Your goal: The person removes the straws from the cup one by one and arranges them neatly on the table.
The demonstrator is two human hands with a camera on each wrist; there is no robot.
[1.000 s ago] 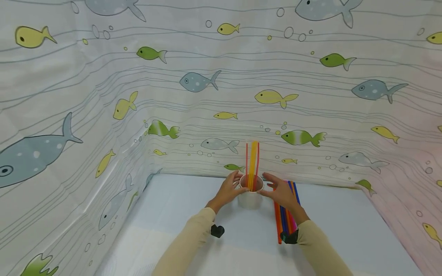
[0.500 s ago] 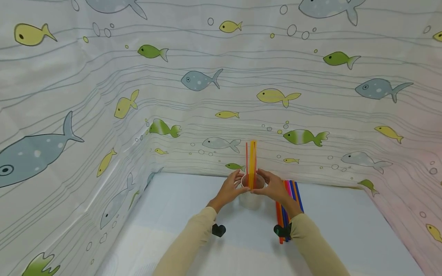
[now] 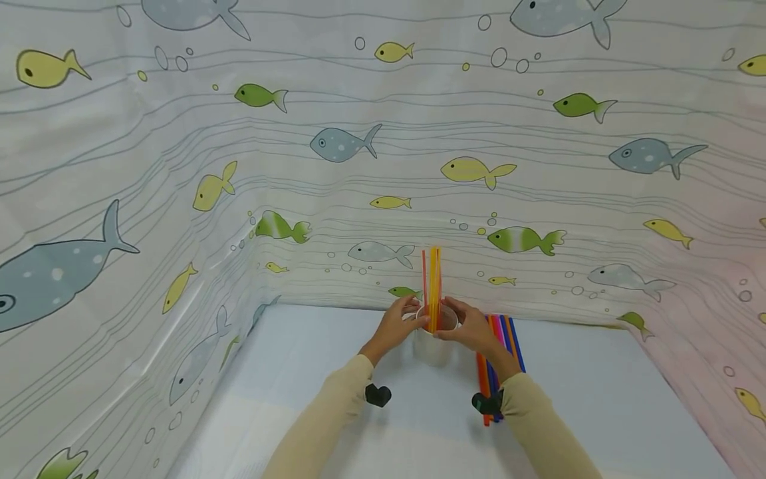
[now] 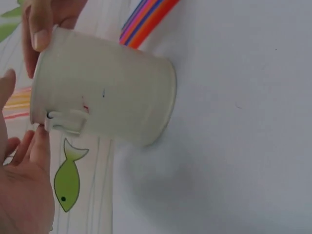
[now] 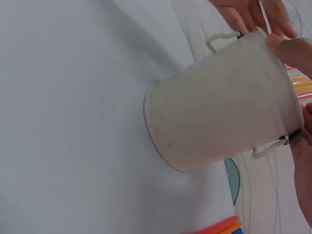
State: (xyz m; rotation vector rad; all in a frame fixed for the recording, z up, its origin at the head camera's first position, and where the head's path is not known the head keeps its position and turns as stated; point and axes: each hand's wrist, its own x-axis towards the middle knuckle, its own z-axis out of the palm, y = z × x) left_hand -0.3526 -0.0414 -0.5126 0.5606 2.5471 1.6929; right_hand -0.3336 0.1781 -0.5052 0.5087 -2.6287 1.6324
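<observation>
Curled, the right hand (image 3: 473, 328) holds one cup (image 3: 433, 349), the slack left hand (image 3: 395, 324) touching it, at least three straws (image 3: 433, 286) inside.

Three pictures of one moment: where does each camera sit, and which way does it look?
Head: worn on the head, facing forward and down at the white pail; left hand, right hand and both sleeves show.
Left wrist: worn there, facing the white pail, which appears sideways in this picture; parts of both hands show.
Right wrist: worn there, facing the white pail from another angle; parts of both hands show.
Shared: both wrist views catch the white pail and part of the coloured sticks lying beside it.
</observation>
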